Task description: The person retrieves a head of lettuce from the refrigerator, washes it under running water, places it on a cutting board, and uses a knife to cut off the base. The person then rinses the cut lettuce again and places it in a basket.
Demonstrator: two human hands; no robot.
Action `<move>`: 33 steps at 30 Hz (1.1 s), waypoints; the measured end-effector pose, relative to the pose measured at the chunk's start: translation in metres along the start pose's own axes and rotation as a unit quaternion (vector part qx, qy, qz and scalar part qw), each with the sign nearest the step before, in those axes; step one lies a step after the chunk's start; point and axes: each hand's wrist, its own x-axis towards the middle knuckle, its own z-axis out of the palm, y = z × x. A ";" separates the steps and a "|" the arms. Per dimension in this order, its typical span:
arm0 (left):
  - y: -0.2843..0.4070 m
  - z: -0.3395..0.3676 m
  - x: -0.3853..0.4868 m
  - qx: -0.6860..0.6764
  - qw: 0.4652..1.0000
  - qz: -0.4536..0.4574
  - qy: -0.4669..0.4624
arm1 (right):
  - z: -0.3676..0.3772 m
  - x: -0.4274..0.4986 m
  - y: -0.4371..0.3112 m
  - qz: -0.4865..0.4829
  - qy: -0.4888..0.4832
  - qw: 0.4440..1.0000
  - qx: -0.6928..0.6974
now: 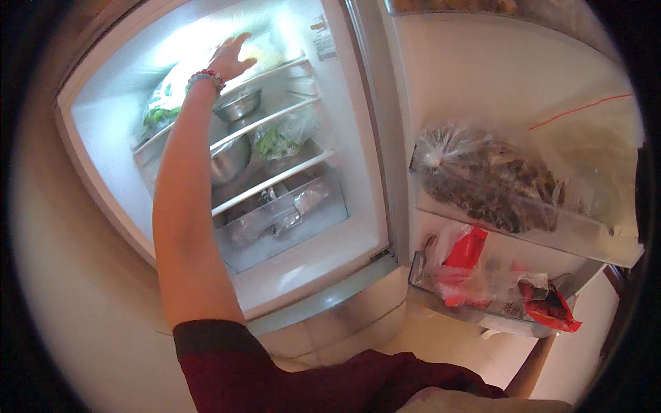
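Note:
My left hand (231, 56), with beaded bracelets (205, 80) at its wrist, reaches into the lit top of an open refrigerator (310, 281). Its fingers are apart and hold nothing that shows. It is over the top shelf, near a plastic bag with green leaves (161, 116) and a pale bagged item (266, 57). Below are a small metal bowl (240, 106), a larger metal pot (231, 162) and bagged leafy greens (278, 143). My right hand is hidden behind the open door's lower part; only the forearm shows at the lower right.
The open door stands at the right. Its upper visible bin (583, 235) holds a knotted plastic bag of dark dried food (496, 180). Red packets (465, 250) lie in the bin below. A clear drawer (289, 227) sits at the bottom of the refrigerator compartment.

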 end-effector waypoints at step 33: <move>0.006 -0.049 -0.070 0.020 0.978 -0.205 -0.040 | 0.015 0.008 0.018 -0.010 -0.030 0.999 0.002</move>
